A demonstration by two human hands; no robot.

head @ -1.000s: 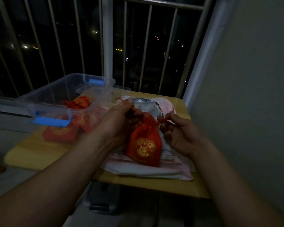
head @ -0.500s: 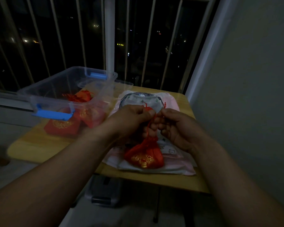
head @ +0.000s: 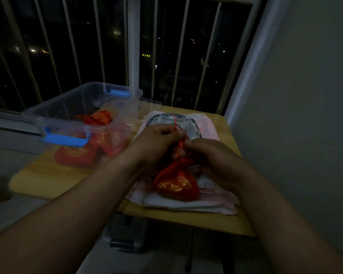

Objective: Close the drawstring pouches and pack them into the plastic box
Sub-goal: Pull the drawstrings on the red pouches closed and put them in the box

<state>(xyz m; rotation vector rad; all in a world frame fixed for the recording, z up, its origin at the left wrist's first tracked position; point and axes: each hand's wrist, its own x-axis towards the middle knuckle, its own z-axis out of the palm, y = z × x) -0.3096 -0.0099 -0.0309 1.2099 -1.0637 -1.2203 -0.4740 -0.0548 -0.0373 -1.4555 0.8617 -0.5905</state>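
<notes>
A red drawstring pouch [head: 176, 184] with gold embroidery lies on folded pale cloth at the table's front. Its neck is gathered tight under my fingers. My left hand [head: 156, 139] pinches the red cord above the neck, and the cord's end sticks up past my knuckles. My right hand [head: 210, 157] grips the pouch's neck from the right. The clear plastic box [head: 53, 113] with blue latches stands at the table's left and holds one red pouch [head: 96, 119]. Two more red pouches [head: 75, 155] lie against the box's near side.
Folded pink and white cloth [head: 188, 204] covers the right half of the small wooden table [head: 48, 180]. A grey patterned item [head: 162, 119] lies behind my hands. Window bars [head: 133, 46] stand behind the table, and a wall runs along the right.
My hands, spread apart pulling the cords one second ago, have come together over the pouch's neck. The pouch's mouth has drawn shut and the pouch has settled lower on the cloth.
</notes>
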